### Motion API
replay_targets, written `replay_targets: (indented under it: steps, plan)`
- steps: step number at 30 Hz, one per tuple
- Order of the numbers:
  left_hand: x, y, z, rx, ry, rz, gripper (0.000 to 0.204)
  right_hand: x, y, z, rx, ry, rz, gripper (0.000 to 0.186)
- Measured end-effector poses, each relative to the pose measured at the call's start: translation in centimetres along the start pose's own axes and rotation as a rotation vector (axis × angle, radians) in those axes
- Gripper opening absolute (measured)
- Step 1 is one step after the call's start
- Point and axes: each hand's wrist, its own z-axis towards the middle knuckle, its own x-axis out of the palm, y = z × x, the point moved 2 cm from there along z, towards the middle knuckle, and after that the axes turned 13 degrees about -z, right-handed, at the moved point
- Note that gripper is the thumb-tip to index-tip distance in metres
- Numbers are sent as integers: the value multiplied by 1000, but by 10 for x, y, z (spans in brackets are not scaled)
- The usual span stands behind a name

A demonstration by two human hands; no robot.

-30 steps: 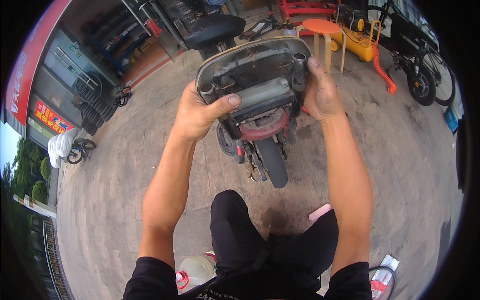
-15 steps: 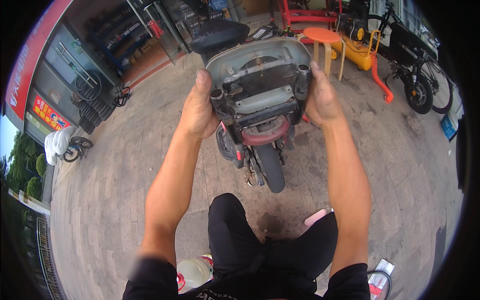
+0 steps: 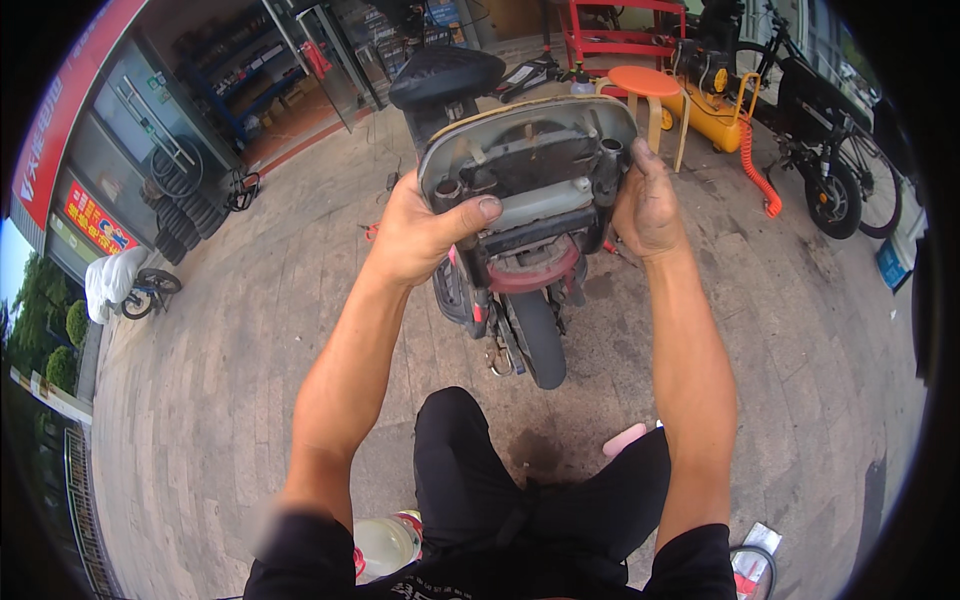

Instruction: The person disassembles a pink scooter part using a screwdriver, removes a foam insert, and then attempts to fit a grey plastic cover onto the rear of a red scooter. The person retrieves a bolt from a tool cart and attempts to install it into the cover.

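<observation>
Ahead of me stands a scooter seen from its wheel end, with a dark tyre (image 3: 537,340) and a dusty red curved part (image 3: 525,272) above it. Over these sits a hollow grey shell (image 3: 455,160) with a tan upper edge, tilted so its inside faces me. My left hand (image 3: 425,232) grips its left side, thumb laid across the front near a black tube end and fingers hidden behind. On the opposite side my right hand (image 3: 652,205) presses against the shell's edge, fingers upward and partly hidden behind it. A black padded seat (image 3: 447,75) rises beyond the shell.
An orange-topped stool (image 3: 643,82) and a yellow air compressor (image 3: 712,120) with a coiled red hose stand at the far right, near a bicycle (image 3: 820,180). Stacked tyres (image 3: 175,215) lean by the shop at left. Beside my left leg is a clear container (image 3: 388,545).
My left hand has brought its thumb from upright to across the shell's front. The shell has shifted slightly right and tilted, showing more of its tan edge.
</observation>
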Motion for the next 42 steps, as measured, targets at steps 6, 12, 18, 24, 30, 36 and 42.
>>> replay_targets:
  steps: [6, 12, 18, 24, 30, 36, 42]
  plan:
    - [0, 3, -3, -20, -50, 21, 37, -6, -8, 1, -18, 25, -4, 40]
    - [-3, 5, -4, -52, -48, 38, 36, -8, -11, -1, 48, 36, 34, 40]
    - [-4, 0, -5, -64, -5, 96, 37, -5, -7, -1, -45, -22, -40, 41]
    - [-3, -2, -3, -74, -28, 172, 29, -5, -8, -1, -52, 36, -5, 40]
    - [-8, -4, -2, -84, -20, 233, 30, -2, -8, -3, -46, 0, -25, 42]
    - [-13, -3, 2, -58, -85, 232, 59, -3, -12, -3, -72, 2, 6, 39]
    - [-7, -3, 1, -34, -71, 178, 51, -6, -18, -3, -83, -21, 42, 29]
